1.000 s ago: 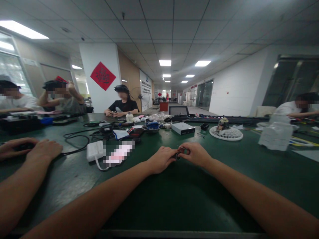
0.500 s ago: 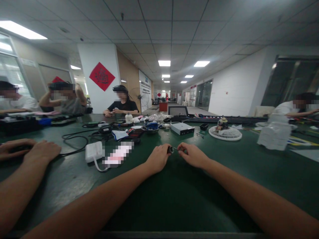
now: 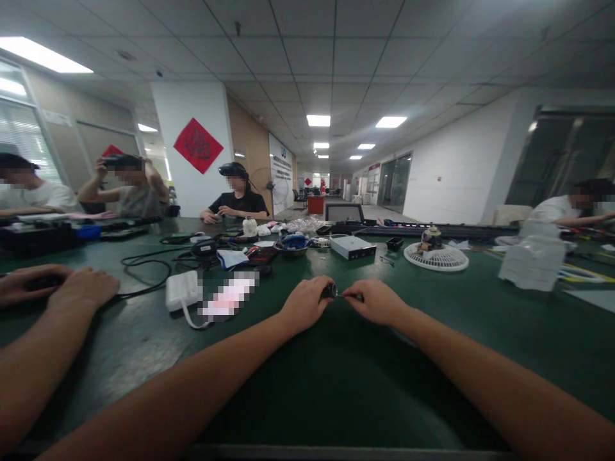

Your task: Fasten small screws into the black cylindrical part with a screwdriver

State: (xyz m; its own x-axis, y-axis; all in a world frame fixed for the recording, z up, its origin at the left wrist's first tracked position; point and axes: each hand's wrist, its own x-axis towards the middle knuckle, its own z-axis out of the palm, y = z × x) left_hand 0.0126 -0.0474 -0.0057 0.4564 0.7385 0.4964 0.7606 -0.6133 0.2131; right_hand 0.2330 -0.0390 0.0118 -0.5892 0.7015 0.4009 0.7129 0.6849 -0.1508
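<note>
Workbench (image 3: 360, 384), black cylinder (image 3: 329, 291) crosswise, pin (image 3: 343, 295) rightward, clamped between left hand (image 3: 307, 304) and right hand (image 3: 375, 301)

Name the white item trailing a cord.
The white power adapter, beside the pixelated patch: a white cord loops from it, unlike the round slotted white disc farther away.

White power adapter (image 3: 181, 290) on green workbench (image 3: 480, 288)

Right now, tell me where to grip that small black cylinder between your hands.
Pinch the black cylinder across its round barrel, coming from the left as the left hand does; the thin metal pin at its end, toward the right hand, looks too slender to grip.
</note>
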